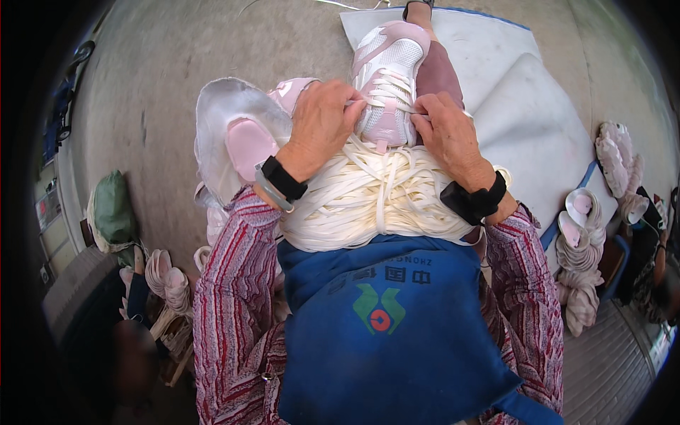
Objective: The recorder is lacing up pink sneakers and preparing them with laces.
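A pink-and-white sneaker lies in front of me, toe pointing away, with a white shoelace threaded across its tongue. My left hand is closed at the left edge of the lacing, thumb and forefinger pinching the lace. On the other side my right hand is closed on the lace near the right eyelets. Below the sneaker, a thick bundle of cream laces, tied in the middle, rests on my lap over a blue apron.
Left of my left hand are a silvery-white lining with a pink insole and part of another pink shoe. A white sheet covers floor at right. Stacked shoe parts stand at right. People sit at both sides.
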The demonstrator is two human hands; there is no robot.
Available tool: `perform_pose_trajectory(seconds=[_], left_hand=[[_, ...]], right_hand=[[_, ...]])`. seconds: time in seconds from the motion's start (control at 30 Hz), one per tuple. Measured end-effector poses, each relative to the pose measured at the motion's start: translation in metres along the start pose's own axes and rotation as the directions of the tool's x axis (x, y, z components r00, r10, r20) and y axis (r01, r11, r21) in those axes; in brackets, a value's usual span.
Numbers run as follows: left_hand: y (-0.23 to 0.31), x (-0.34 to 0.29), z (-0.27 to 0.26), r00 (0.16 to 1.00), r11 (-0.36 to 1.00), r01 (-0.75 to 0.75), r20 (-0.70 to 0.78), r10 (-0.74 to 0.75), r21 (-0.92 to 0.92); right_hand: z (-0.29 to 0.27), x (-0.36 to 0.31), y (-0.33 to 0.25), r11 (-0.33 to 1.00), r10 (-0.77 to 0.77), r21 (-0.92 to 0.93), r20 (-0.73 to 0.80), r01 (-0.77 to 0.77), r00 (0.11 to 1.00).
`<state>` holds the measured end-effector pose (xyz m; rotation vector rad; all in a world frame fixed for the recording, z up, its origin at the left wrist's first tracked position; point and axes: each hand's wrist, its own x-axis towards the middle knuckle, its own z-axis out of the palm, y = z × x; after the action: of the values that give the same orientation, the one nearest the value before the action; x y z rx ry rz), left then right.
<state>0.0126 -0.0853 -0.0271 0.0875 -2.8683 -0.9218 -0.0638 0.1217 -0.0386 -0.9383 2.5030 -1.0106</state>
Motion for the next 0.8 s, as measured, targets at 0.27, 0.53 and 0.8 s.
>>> perform_pose_trajectory(seconds=[0.27,0.53,0.8], left_hand=[[0.020,-0.014,0.001,0.992,0.948,-0.100,-0.044,0.118,0.301],[0.010,-0.016,0.014,0.998,0.953,0.033,0.032,-0.045,0.303],[0.005,-0.016,0.025,0.995,0.993,0.056,0.074,-0.064,0.106]], right_hand=[[0.003,-0.015,-0.026,0.906,-0.045,-0.422,-0.035,0.026,0.998],[0.023,-0.013,-0.012,0.919,0.158,-0.365,-0.007,-0.150,0.987],[0.022,-0.013,0.008,0.996,-0.080,-0.046,-0.087,0.076,0.993]])
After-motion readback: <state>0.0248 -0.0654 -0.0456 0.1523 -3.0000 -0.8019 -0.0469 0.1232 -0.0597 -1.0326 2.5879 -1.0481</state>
